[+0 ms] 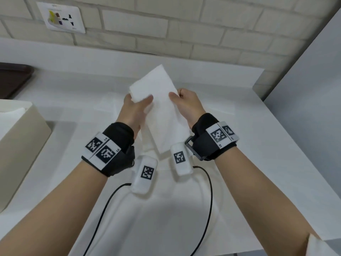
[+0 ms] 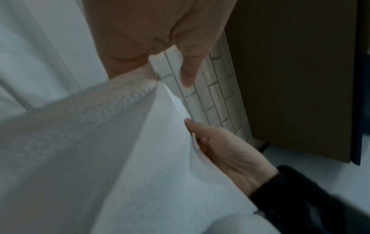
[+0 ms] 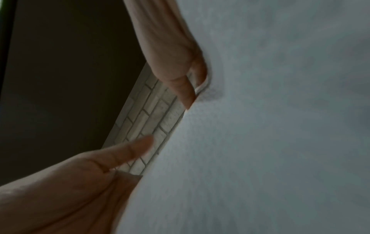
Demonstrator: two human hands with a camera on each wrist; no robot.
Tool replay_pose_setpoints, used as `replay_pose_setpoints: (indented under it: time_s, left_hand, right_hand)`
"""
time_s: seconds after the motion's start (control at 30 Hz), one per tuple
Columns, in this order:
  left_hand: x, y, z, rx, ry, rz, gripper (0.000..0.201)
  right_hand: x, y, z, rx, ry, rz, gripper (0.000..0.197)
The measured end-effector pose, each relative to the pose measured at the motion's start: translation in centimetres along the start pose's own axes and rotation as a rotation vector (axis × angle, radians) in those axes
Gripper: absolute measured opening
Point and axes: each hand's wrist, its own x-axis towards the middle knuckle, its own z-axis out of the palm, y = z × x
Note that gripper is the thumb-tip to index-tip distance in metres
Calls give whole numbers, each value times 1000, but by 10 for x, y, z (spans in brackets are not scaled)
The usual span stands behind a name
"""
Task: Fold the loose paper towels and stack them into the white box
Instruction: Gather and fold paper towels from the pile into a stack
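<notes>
Both hands (image 1: 160, 106) pinching a white paper towel (image 1: 162, 115), folded long, held above counter (image 1: 258, 145)

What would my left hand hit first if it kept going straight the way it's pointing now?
Probably the brick wall. The left hand, holding the paper towel, points away over the white counter toward it, though depth is unclear.

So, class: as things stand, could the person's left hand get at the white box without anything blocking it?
Probably yes. The white box stands to the left of the left hand with bare counter between them. But that hand grips the paper towel, shared with the right hand.
</notes>
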Motion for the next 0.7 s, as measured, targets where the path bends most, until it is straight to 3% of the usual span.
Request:
replay_pose_setpoints:
  time_s: [0.1, 0.17, 0.37, 0.53, 0.7]
  left_hand:
    - [-1, -7, -4, 202, 35, 45, 60]
    - [-1, -7, -8, 248, 78, 63, 61]
    - [-1, -8, -20, 273, 111, 104, 54]
    - [-3, -10, -20, 258, 78, 109, 52]
    - [-1, -10, -20, 252, 58, 115, 52]
  right_hand:
    - [5, 6, -5, -231, -174, -3, 12]
    - [15, 11, -17, -349, -197, 34, 9]
    - [67, 49, -80, -1046, -147, 307, 63]
    - [80, 79, -101, -1195, -167, 371, 76]
    - [80, 93, -102, -1242, -180, 332, 64]
